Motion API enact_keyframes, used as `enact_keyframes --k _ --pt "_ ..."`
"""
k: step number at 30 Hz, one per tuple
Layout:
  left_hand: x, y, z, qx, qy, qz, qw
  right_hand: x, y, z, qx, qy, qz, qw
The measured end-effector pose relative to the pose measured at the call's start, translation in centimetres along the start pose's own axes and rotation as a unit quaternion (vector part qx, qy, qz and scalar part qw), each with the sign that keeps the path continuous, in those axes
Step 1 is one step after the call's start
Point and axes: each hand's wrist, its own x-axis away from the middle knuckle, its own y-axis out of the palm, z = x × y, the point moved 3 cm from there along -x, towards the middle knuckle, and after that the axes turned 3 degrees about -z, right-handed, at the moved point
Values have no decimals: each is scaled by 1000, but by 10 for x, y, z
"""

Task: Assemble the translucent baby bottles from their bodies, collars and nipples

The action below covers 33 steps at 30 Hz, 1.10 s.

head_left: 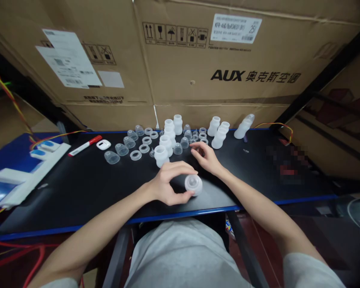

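Note:
My left hand is closed around a small translucent white baby bottle near the front edge, thumb on one side and fingers on the other. Seen from above, a nipple shows in the middle of its top. My right hand hovers by the clear dome caps and collar rings, its fingers curled and apart, with nothing visible in them. Open-necked bottles stand in a row just beyond my left hand. More bottles are upright past my right hand.
A capped bottle leans at the back right. Leftward lie more dome caps, rings, a white case, a red-capped marker and a power strip. A large cardboard box walls off the back of the black table.

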Motion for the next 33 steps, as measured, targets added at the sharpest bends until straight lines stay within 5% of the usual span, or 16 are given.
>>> enact_keyframes --k 4,12,22,27,33 --pt "4 13 0 1 -5 -25 1000 -3 4 3 219 -133 -27 966" --pt "14 16 -22 -11 -132 -13 991 -10 30 10 353 -142 -100 919" --pt "24 26 -42 37 -258 -15 965 -8 11 2 251 -122 -51 959" --pt "27 29 -52 23 -343 7 939 -15 -10 -12 154 -120 54 979" --pt "29 34 -60 -1 -327 -15 945 -14 -42 -37 -63 -80 153 983"
